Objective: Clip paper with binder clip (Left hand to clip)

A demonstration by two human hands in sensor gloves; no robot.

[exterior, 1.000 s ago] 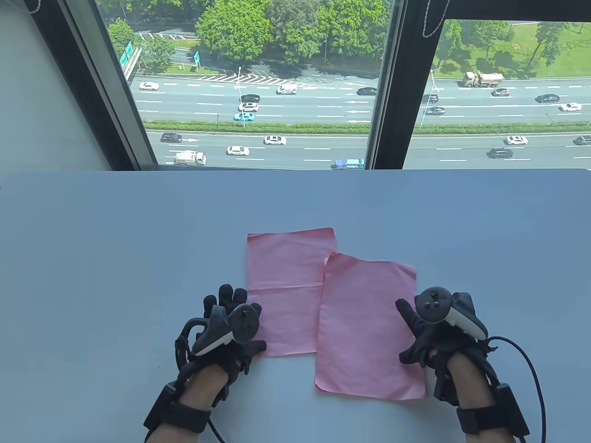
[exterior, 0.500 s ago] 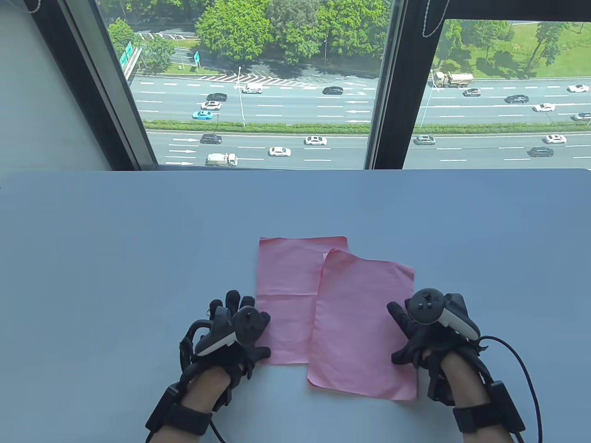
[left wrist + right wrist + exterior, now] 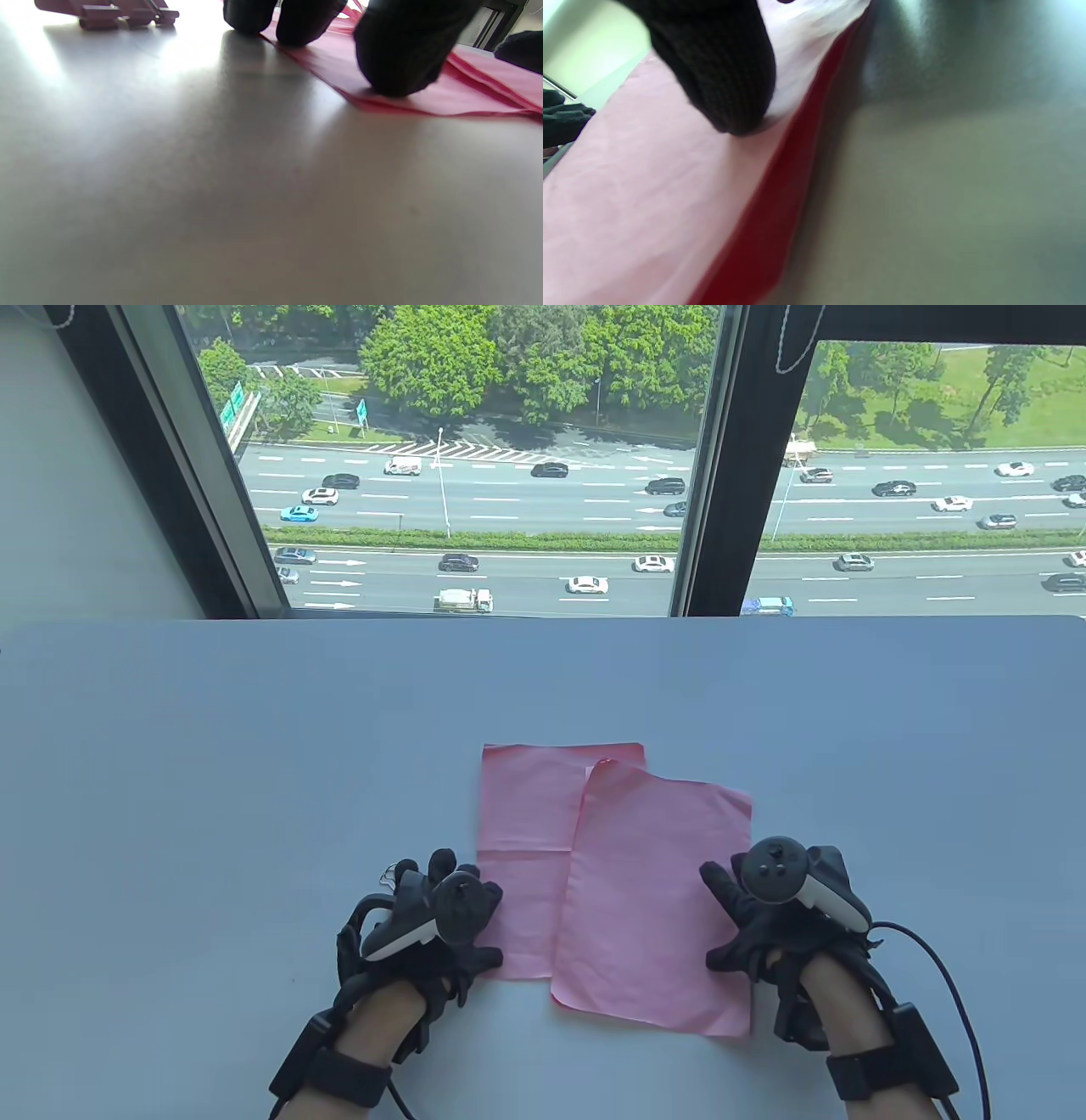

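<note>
Table view shows two pink paper sheets on the grey table [image 3: 254, 746]: the right sheet [image 3: 653, 899] overlaps the left sheet [image 3: 522, 823] along its right edge, tilted slightly. Beyond the table at 12 o'clock is a window [image 3: 475, 458] over a road. In the left wrist view a reddish binder clip [image 3: 114, 15] lies on the table at about 10 o'clock of my fingers, apart from the paper. My left hand [image 3: 433, 912] grips nothing; its fingertips [image 3: 394, 63] press flat on the left sheet's left edge. My right hand [image 3: 776, 908] likewise holds nothing, fingers spread, one fingertip [image 3: 721, 76] pressing the right sheet's right edge.
</note>
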